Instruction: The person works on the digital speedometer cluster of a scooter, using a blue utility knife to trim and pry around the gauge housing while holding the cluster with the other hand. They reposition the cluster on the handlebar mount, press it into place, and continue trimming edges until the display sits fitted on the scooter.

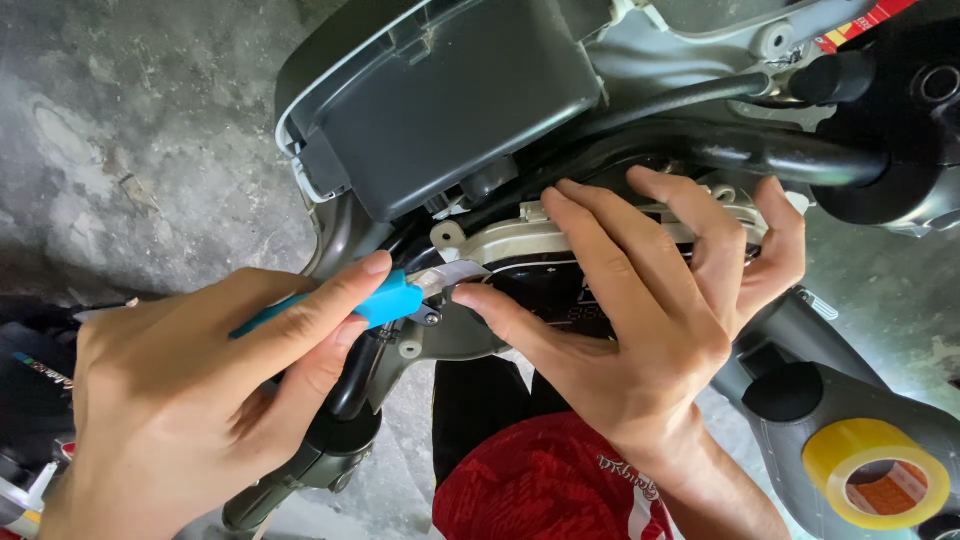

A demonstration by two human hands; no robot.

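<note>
While the left hand (190,400) closes its grip around a blue-handled cutter (385,303), forefinger laid along the top of the handle and thumb pressing from below, the short metal blade (455,275) points right and meets the edge of a dark display panel (545,290). That panel sits in a pale grey metal bracket (500,238) on the underside of a scooter's handlebar assembly. The right hand (650,320) lies spread over the panel, not clasping anything: its thumb tip rests just beside the blade, and its fingers reach up over the bracket's far edge, curling slightly there. Above the bracket hangs a grey plastic housing (440,100) with a pale rim, and black cables (700,95) run across toward a black handlebar grip (850,75) at upper right. Below the left hand a second dark handlebar end (330,450) slants down. A red garment (540,480) shows at the bottom, between the forearms. At lower right a roll of yellow tape (875,470) lies on a dark grey body panel (800,440). Underneath everything is a mottled concrete floor (130,150).
</note>
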